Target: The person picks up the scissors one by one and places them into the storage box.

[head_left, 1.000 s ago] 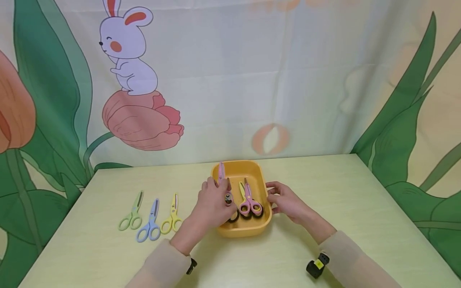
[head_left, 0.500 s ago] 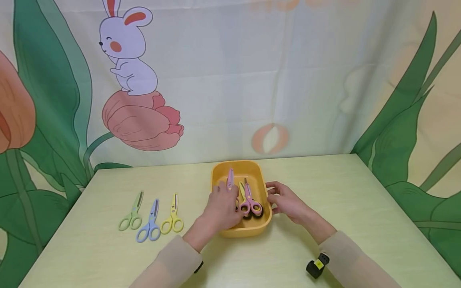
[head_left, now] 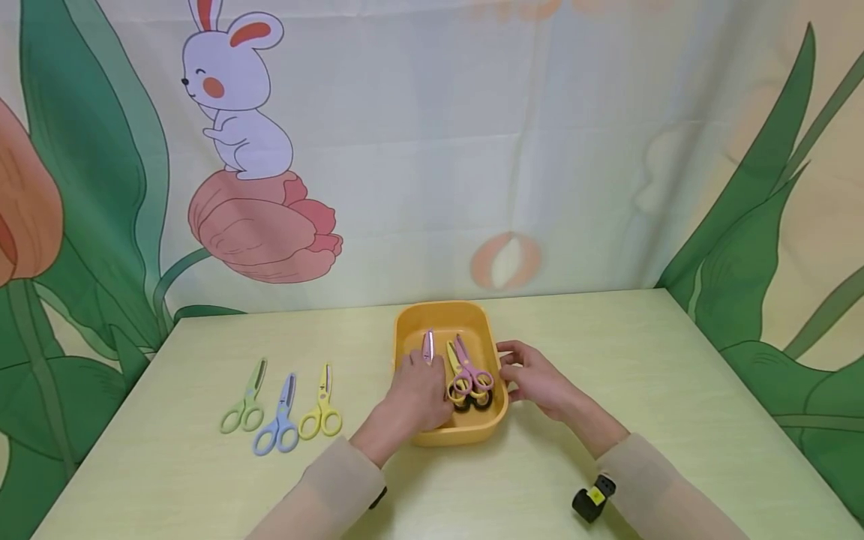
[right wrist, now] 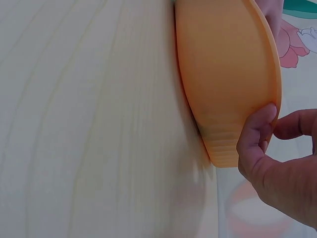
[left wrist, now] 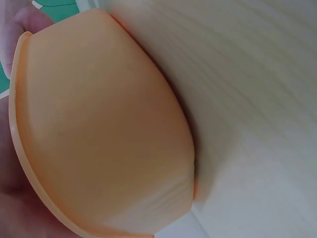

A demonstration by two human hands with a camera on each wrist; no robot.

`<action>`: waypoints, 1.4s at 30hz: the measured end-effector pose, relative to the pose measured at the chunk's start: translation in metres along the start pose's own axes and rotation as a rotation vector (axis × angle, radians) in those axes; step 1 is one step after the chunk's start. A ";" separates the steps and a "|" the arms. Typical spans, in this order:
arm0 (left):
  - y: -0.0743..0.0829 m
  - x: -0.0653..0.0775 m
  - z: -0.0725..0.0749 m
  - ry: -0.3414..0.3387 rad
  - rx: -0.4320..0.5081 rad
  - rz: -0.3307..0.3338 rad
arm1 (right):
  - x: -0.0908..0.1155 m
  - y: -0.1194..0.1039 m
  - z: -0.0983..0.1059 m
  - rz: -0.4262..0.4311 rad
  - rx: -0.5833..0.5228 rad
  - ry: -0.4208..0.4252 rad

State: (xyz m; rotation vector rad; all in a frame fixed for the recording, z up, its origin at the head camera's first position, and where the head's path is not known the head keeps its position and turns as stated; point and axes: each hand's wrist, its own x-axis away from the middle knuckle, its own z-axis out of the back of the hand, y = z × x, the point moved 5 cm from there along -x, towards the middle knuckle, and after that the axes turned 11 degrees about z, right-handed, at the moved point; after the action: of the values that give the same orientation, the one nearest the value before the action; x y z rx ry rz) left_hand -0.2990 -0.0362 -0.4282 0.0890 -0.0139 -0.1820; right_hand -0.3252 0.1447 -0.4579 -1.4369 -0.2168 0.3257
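Note:
An orange-yellow plastic bin (head_left: 459, 436) stands on the table. My left hand (head_left: 420, 390) reaches down inside its left half and holds pink scissors (head_left: 428, 347); only their blades show past the fingers, and the handles are hidden. Beside that hand, in the right half of the bin, lie pink scissors (head_left: 473, 377) across yellow scissors (head_left: 453, 358), with black scissor handles (head_left: 484, 403) under them. My right hand (head_left: 538, 382) steadies the bin's right side. In the right wrist view, its thumb and finger pinch the bin's rim (right wrist: 278, 74).
Left of the bin lie green scissors (head_left: 251, 397), blue scissors (head_left: 280, 420) and yellow scissors (head_left: 323, 405), blades pointing away. A printed curtain (head_left: 405, 187) hangs behind the pale table (head_left: 607, 337). Each wrist wears a black device (head_left: 590, 504).
My left hand has moved slightly right and lowered the pink scissors deeper into the bin. The scissors pile beside it has shifted slightly. My right hand stays at the bin's side.

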 end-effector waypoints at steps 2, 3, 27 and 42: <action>0.001 -0.001 -0.001 -0.023 -0.017 0.007 | 0.000 0.000 0.000 0.002 -0.002 0.001; 0.001 -0.001 -0.002 -0.039 -0.025 0.010 | 0.000 0.000 0.000 0.002 -0.003 0.001; 0.000 0.002 0.003 -0.011 0.022 -0.014 | 0.000 -0.001 0.000 0.008 -0.008 -0.016; -0.029 0.012 0.026 0.271 0.240 -0.080 | 0.001 -0.001 0.000 0.001 0.000 -0.018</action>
State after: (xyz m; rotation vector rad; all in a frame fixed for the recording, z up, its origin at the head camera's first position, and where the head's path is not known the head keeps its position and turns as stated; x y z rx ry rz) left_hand -0.2931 -0.0690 -0.4044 0.3538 0.2383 -0.2465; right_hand -0.3244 0.1449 -0.4573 -1.4349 -0.2311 0.3395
